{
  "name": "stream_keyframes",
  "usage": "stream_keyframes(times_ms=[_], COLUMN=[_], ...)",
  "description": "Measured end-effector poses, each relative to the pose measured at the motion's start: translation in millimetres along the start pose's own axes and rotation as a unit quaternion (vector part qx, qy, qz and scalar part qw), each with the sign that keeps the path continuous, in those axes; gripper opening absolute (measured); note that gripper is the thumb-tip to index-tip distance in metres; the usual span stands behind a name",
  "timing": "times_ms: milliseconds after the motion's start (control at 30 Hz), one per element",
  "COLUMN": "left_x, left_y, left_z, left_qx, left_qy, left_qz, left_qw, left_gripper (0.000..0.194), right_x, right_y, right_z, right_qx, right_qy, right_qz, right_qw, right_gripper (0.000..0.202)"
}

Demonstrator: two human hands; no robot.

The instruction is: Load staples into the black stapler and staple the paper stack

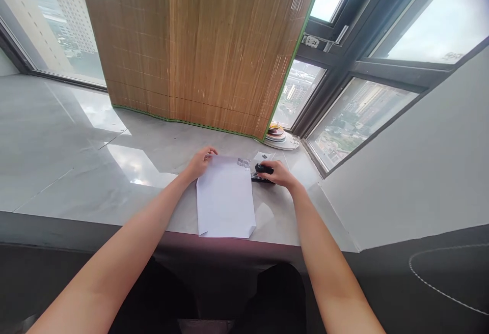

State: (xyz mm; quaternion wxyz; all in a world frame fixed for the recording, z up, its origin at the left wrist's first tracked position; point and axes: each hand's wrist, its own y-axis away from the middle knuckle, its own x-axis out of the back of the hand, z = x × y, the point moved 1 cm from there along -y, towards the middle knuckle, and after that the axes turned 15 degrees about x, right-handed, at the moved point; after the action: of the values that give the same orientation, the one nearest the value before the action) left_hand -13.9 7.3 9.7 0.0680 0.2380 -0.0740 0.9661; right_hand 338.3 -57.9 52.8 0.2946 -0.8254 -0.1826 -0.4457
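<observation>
A stack of white paper lies on the grey marble-look ledge, its two near corners bent. My left hand is closed at the far left corner of the paper, fingers curled over its edge. At the paper's right side, my right hand grips a black stapler. The stapler's base rests on the ledge close to the sheets' edge. Silvery strips that look like staples lie on the far right corner of the paper. Behind the stapler is a small white packet with dark marks.
A bamboo mat with green edging stands upright at the back of the ledge. Stacked plates sit by its right corner. Dark-framed windows and a white wall bound the right side.
</observation>
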Motion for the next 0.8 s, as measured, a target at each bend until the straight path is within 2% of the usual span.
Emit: stream_keyframes(times_ms=[100,200,233,267,367,467,600,800], left_x=[-0.8,-5.2,-8.6,-13.4,-35.0,-57.5,-72.7,-74.0], left_y=[4.2,14.7,19.1,23.3,32.2,34.2,32.7,27.2], left_z=[4.6,20.4,27.8,35.8,56.7,63.8,54.3,44.2], left_qx=[-0.018,-0.065,-0.079,-0.096,-0.154,-0.188,-0.207,-0.248], left_qy=[-0.048,-0.145,-0.174,-0.199,-0.273,-0.351,-0.370,-0.340], left_qz=[0.004,0.082,0.099,0.092,-0.019,-0.110,-0.162,-0.214], left_qw=[0.999,0.984,0.977,0.971,0.949,0.911,0.891,0.881], left_gripper=[0.026,0.027,0.026,0.026,0.033,0.049,0.051,0.054], right_x=[0.3,-6.8,-9.3,-11.5,-16.1,-18.1,-18.6,-18.5], right_y=[-4.3,-2.0,-1.1,-0.6,-1.5,-4.5,-7.0,-11.6], right_z=[3.9,4.9,5.0,5.2,6.5,8.2,8.0,2.0], right_qx=[0.027,0.042,0.045,0.046,0.048,0.050,0.047,0.054], right_qy=[-0.004,0.008,0.013,0.017,0.017,0.015,0.039,0.040], right_qz=[0.014,0.039,0.046,0.055,0.074,0.081,0.071,0.066], right_qw=[1.000,0.998,0.998,0.997,0.996,0.995,0.996,0.996], right_gripper=[0.022,0.021,0.021,0.021,0.023,0.025,0.025,0.025])
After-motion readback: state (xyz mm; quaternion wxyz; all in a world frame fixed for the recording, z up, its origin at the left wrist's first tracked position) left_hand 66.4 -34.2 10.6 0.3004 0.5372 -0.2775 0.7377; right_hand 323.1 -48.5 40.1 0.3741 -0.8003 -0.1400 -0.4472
